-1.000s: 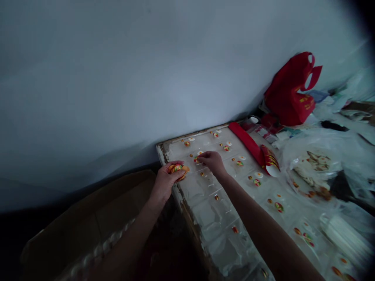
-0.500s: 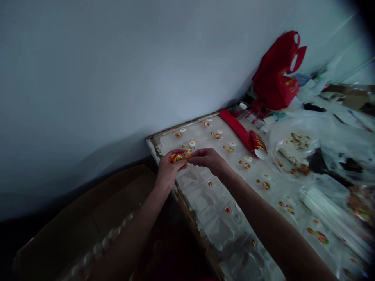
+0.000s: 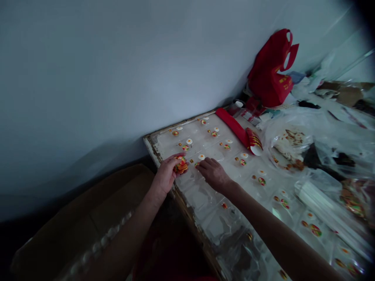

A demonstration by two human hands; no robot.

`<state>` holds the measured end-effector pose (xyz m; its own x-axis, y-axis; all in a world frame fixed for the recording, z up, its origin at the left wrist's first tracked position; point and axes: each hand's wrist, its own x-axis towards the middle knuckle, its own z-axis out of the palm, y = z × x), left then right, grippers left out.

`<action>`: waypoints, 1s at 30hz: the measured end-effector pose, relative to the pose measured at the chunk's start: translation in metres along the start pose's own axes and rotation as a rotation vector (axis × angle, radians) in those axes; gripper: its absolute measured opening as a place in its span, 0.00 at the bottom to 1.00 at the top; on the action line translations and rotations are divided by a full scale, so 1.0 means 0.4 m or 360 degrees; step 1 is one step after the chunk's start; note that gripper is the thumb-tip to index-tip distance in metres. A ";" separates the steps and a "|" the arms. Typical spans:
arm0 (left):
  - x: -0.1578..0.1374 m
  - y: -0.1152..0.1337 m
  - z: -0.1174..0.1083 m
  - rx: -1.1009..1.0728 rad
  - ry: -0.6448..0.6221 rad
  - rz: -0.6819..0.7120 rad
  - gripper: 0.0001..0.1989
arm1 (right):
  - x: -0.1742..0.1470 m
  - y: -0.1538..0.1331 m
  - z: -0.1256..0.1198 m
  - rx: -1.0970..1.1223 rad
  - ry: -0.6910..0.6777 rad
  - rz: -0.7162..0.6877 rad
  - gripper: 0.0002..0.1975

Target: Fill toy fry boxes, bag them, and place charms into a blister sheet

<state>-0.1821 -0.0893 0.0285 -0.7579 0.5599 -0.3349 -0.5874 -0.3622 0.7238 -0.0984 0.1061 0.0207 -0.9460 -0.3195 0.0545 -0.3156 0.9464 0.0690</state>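
My left hand (image 3: 164,175) is closed around a bunch of small, flat, colourful toy food pieces (image 3: 181,166), red, green and orange, held over the table's left edge. Low over the clear plastic packaging (image 3: 200,193), my right hand (image 3: 216,175) has its fingertips pressed together on a small round toy pizza-like piece (image 3: 197,164), mostly hidden by them. Right by it lie a miniature fried egg (image 3: 201,157) and a tiny burger (image 3: 191,160). Similar sets of egg, burger and round piece sit in rows across the plastic.
A red rolled sheet (image 3: 234,127) lies across the far side of the table. Behind it a red bag (image 3: 271,74) stands by the wall (image 3: 117,70). Clear plastic bags (image 3: 293,132) and clutter cover the right side. A cardboard box (image 3: 102,210) is at lower left.
My right hand has moved away from the bunch in my left hand, right and down to the plastic, with a round piece at its fingertips. The left hand still holds the bunch.
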 end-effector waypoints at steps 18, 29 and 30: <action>0.023 -0.071 0.112 0.0490 -0.0202 -0.0179 0.18 | -0.096 0.047 -0.082 0.2152 0.0244 0.1376 0.12; 0.017 -0.077 0.102 0.0477 -0.0638 -0.0439 0.24 | -0.164 -0.012 -0.014 0.1003 0.0160 0.1512 0.03; 0.014 -0.078 0.108 0.0515 -0.0653 -0.0460 0.26 | -0.167 -0.009 -0.023 0.1109 0.0246 0.1524 0.05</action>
<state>-0.1558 -0.0426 0.0299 -0.3705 0.8675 -0.3319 -0.5885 0.0572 0.8065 -0.0333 0.1235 0.0259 -0.8148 0.5730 -0.0885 0.4961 0.6100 -0.6179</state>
